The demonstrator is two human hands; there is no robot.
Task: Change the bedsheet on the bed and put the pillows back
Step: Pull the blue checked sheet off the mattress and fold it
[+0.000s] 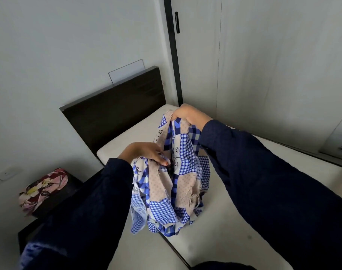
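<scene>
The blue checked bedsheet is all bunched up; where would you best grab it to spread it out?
Probably by the frayed edge hanging exposed down the right side of the bedsheet: pinch it from the right and follow it to a corner. The right hand and left hand hold only bunched folds.

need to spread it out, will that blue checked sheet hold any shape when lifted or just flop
Probably very floppy: the sheet hangs in loose folds from the right hand and bunches at the left hand. Likely light for its size: the thin cloth drapes from one grip. Its frayed edge with loose threads may snag.
</scene>
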